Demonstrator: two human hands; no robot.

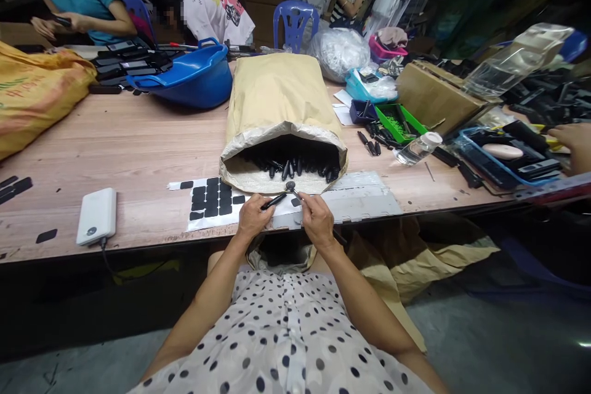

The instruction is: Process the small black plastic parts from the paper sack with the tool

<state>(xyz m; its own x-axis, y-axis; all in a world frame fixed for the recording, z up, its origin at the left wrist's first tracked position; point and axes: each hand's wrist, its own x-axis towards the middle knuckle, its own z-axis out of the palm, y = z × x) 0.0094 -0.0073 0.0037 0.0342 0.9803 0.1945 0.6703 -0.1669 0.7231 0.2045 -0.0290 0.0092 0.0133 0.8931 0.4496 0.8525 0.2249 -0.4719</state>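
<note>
My left hand (253, 215) is closed around a slim black stick-like part (275, 200) at the table's front edge. My right hand (316, 217) pinches a small dark round piece (290, 186) at that part's tip. Both hands hover over a white backing sheet (203, 217) carrying several black adhesive pads (211, 197). Just behind them a tan paper sack (279, 104) lies on its side, its mouth open toward me and full of similar black parts (295, 165).
A white power bank (96, 215) with a cable lies at the left. A blue basin (191, 79), a yellow sack (32, 92), green and blue trays (398, 122), a plastic bottle (418, 149) and a cardboard box crowd the table. Other people sit at the far side and right.
</note>
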